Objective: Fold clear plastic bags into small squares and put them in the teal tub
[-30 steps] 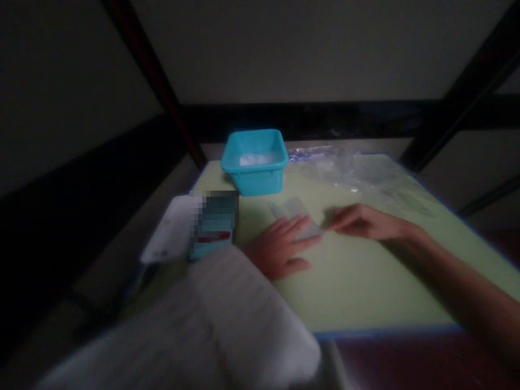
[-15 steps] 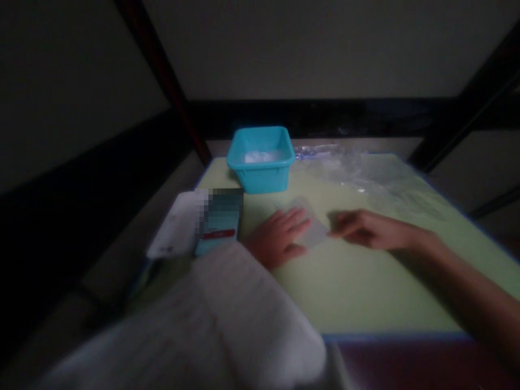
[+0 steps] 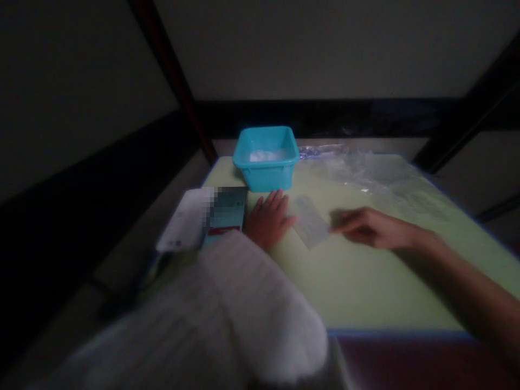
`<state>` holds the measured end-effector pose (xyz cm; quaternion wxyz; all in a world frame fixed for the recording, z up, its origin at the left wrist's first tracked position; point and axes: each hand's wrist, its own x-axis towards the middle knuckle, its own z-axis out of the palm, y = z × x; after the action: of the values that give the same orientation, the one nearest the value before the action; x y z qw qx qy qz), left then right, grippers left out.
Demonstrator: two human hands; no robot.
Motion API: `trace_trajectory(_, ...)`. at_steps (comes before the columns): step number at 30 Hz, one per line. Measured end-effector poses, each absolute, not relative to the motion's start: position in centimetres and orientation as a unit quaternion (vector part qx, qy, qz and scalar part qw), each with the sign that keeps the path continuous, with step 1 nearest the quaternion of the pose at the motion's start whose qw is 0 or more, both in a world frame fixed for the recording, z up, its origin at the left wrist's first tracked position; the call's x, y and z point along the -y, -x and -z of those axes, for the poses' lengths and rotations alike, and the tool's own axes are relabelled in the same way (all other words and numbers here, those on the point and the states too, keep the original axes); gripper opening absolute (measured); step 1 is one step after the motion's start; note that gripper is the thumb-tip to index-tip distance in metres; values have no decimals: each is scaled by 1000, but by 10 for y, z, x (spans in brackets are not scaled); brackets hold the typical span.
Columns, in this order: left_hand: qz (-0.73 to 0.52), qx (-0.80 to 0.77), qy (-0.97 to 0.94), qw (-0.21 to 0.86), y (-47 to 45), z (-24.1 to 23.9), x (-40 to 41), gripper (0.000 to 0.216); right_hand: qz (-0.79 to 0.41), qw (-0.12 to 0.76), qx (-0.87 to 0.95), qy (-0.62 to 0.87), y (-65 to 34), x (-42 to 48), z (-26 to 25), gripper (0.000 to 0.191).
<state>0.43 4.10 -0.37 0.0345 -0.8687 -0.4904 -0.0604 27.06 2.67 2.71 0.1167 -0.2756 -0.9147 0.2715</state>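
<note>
A small translucent plastic sheet lies flat on the yellow-green tabletop, slanted between my two hands. My left hand rests palm down with its fingers spread, just left of the sheet and in front of the turquoise basin. The left thumb comes close to the sheet's edge. At the sheet's right corner, my right hand has its fingers curled in, with thumb and index fingertips pinched at that corner. A long white sleeve covers my left arm.
White material lies inside the basin. Crumpled clear plastic spreads over the back right of the table. At the left edge are a white object and a teal, partly pixelated box-like item.
My left hand has slid off the sheet, to the left and slightly away from me, uncovering it. My right hand stays at the same corner. The view has shifted slightly.
</note>
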Motion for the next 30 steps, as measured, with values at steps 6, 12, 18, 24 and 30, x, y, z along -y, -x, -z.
trace_trajectory(6,90,533,838,73,-8,1,-22,60,-98,145,950,257,-273,-30,-24,21)
trace_trajectory(12,88,532,840,53,-15,-2,-11,52,124,86,965,215,-265,-24,-22,26)
trace_trajectory(18,90,509,855,31,-21,-5,-5,51,195,57,962,180,-255,-16,-21,23)
trace_trajectory(24,73,504,861,-2,-20,-1,-10,56,203,45,961,180,-248,-12,-26,28)
trace_trajectory(30,123,432,893,-14,-14,3,-15,52,141,53,967,206,-244,-6,-24,25)
